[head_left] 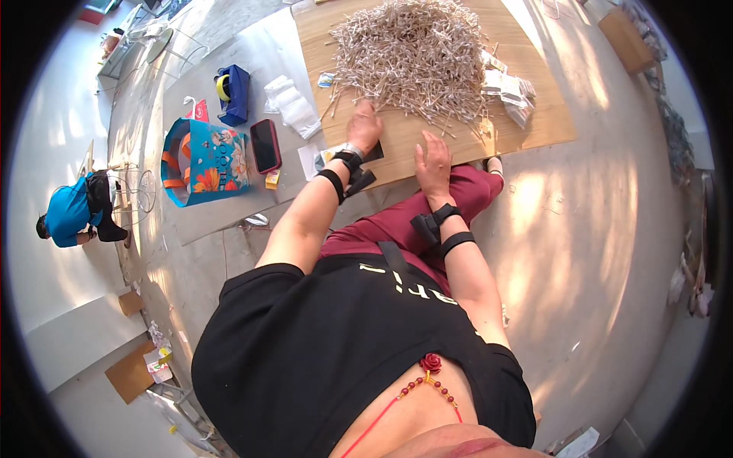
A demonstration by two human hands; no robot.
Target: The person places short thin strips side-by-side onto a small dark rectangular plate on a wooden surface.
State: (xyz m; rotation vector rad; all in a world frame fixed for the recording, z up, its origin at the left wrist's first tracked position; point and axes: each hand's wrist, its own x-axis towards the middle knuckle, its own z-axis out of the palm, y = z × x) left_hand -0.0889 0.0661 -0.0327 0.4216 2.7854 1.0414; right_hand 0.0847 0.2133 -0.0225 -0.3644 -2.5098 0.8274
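A big heap of cotton swabs (408, 57) lies on the wooden board (527, 126) in front of me. My left hand (365, 127) rests at the heap's near left edge with its fingers curled in; whatever may be inside them is hidden. Just right of it, my right hand (434, 162) lies at the board's near edge, fingers stretched out and holding nothing visible. Filled clear plastic packets (515, 95) sit at the heap's right side. A dark flat item (373, 151) lies partly beneath my left wrist.
On the grey table to the left are a stack of clear plastic bags (292, 107), a phone (266, 145), a blue tape dispenser (234, 95) and a blue floral tote bag (205, 162). Farther left, a person in a blue shirt (69, 212) bends over beside a wire-framed stand.
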